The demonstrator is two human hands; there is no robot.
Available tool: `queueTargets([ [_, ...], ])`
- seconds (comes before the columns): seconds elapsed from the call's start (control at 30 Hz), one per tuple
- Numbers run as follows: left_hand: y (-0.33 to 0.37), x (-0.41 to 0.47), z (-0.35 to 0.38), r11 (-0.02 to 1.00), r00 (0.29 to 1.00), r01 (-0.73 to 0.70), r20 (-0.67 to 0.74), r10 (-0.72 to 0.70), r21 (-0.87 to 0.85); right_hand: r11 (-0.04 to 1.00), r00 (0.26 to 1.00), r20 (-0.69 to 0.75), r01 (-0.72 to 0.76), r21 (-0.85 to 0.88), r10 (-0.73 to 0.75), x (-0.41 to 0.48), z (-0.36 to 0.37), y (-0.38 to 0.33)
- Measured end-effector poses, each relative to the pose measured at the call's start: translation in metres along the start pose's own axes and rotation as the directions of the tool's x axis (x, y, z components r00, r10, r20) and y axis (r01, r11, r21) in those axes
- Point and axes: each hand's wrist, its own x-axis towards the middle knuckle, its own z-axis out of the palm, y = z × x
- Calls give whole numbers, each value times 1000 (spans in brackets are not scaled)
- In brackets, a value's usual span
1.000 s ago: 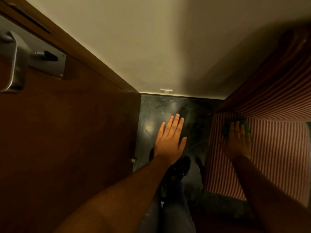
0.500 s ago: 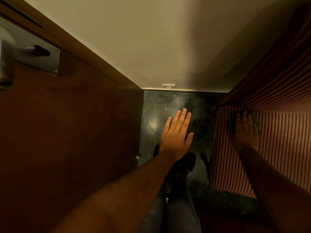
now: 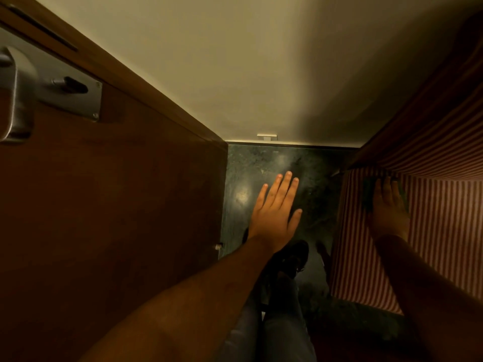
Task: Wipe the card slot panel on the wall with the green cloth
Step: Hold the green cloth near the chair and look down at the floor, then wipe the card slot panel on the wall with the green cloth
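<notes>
My right hand [image 3: 389,215] lies flat on a dark green cloth [image 3: 369,190], pressing it against a red-and-white striped surface [image 3: 444,231] at the right. Only the cloth's edges show around my fingers, near a fold in the striped surface. My left hand [image 3: 274,212] hovers over the dark floor [image 3: 261,163], fingers straight and slightly spread, holding nothing. No card slot panel is in view.
A brown wooden door [image 3: 104,205] fills the left side, with a metal lock plate [image 3: 70,97] and handle [image 3: 18,100] at the upper left. A plain cream wall [image 3: 261,61] stands ahead, with a small white fitting [image 3: 266,137] at its base. My legs and a dark shoe [image 3: 292,257] are below.
My right hand has slid the cloth along the striped surface, up to its fold. My left hand stays spread over the floor. The view has shifted slightly.
</notes>
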Motion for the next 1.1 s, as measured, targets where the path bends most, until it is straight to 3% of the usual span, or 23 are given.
queueTargets([
  [0.53,-6,-6,-42,995,999,-43,-20,45,93,949,943,-166,305,86,-288,-38,-47,-93],
  [0.7,-21,-16,-95,971,981,-39,-175,82,237,914,922,-227,359,191,-314,-61,-99,-148],
  [0.9,-15,-4,-196,974,934,69,-358,14,218,876,873,-297,448,178,-386,-83,-191,-214],
  [1.0,-14,7,-251,986,891,62,-455,15,155,854,819,-406,498,149,-406,-92,-240,-237],
  [1.1,-15,24,-316,991,801,49,-598,35,124,811,758,-493,562,163,-427,-102,-286,-258],
])
